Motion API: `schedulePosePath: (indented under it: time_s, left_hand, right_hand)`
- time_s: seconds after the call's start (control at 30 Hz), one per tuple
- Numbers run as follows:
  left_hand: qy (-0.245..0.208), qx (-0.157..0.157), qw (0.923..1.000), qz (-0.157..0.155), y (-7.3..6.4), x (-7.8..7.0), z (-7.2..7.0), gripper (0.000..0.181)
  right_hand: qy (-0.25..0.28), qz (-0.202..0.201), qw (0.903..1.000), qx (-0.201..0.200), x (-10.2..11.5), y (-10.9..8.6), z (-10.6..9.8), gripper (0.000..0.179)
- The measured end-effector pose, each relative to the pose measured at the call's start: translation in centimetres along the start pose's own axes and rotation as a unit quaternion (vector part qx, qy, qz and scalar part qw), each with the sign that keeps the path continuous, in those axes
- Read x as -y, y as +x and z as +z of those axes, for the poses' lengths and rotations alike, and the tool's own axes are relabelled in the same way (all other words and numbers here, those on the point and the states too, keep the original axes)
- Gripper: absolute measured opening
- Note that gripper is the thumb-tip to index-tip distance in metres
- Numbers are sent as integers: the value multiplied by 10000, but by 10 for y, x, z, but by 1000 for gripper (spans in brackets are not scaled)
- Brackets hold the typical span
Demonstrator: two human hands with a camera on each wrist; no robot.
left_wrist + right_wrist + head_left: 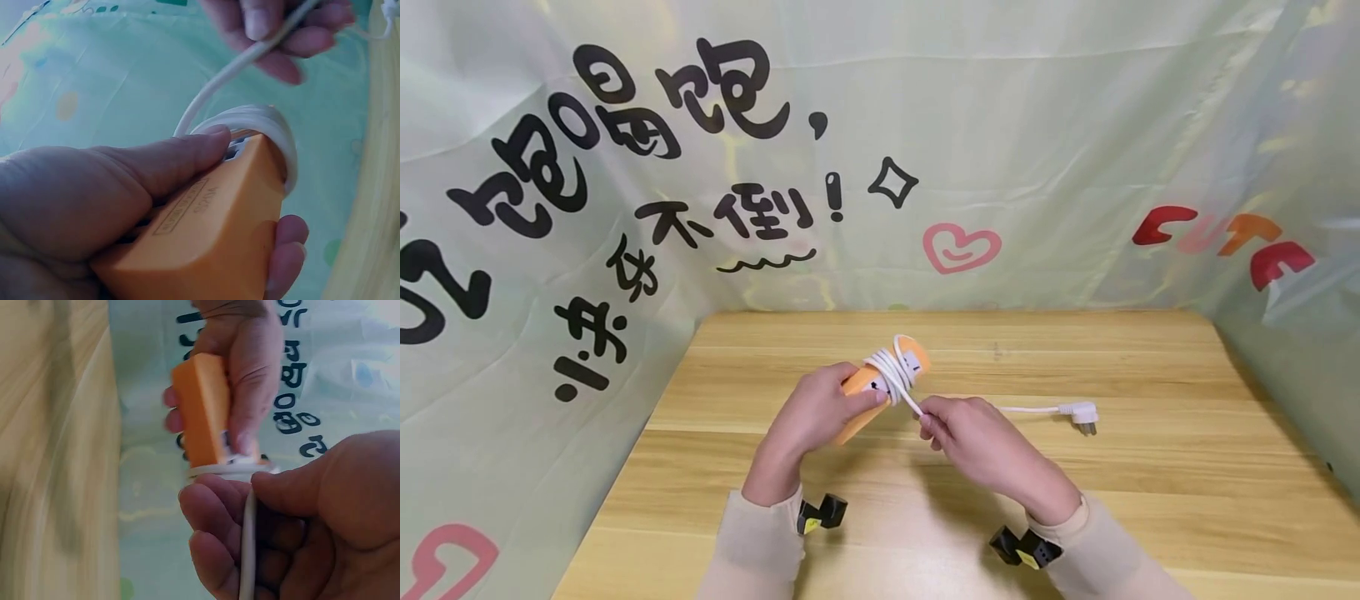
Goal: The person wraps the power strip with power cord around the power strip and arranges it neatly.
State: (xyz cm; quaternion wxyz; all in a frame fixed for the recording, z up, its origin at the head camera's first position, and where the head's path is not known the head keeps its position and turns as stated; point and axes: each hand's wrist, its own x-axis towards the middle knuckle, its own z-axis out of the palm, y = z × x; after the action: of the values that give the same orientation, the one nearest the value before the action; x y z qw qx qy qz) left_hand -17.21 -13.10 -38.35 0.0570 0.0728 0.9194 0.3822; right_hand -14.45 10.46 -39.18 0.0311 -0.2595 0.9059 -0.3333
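Note:
An orange power strip [852, 430] is held tilted above the table in my left hand [822, 407]. The left thumb lies along its socket face, and fingertips show on the far side in the left wrist view. Several turns of white cord [265, 119] wrap around the strip near the end away from the palm. My right hand [973, 437] pinches the cord's free length between thumb and fingers, just right of the strip. From there the cord runs on behind the right hand to a white plug [1079, 412], whose metal prongs point toward me.
The wooden table [715, 467] carries the scene. A pale cloth [1045, 142] with black characters, hearts and coloured letters rises along its back and sides. A small black camera is strapped to each wrist, over beige sleeves [756, 542].

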Motion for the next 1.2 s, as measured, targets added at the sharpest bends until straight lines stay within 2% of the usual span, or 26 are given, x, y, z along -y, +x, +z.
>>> schedulePosePath:
  time_s: [0.07,0.3,0.47,0.73,0.83,0.97,1.1,1.2]
  left_hand:
    - [-81,-64,9999,3,0,0,-1,32]
    - [-396,-221,9990,11,0,-1,-3,36]
    - [-765,-154,9969,97,-1,-3,-6,32]
    - [-1632,19,9864,187,-3,-5,-10,35]
    - [-1775,60,9840,169,-3,-4,-11,34]
    - [-1987,63,9800,113,-5,-4,-14,29]
    - [-2173,53,9760,141,-5,-4,-17,29]
    - [-2329,84,9723,206,-6,-4,-19,29]
  right_hand:
    - [-28,63,10000,31,-1,0,1,19]
    - [175,-197,9997,17,-2,-1,3,15]
    - [402,-133,9991,42,-1,-1,4,18]
    - [-177,179,9995,-190,-8,7,13,40]
    - [88,250,9996,-130,-10,9,14,33]
    - [541,125,9984,100,-12,10,16,15]
    - [576,77,9983,87,-12,10,17,16]
    - [401,220,9989,-29,-13,10,17,22]
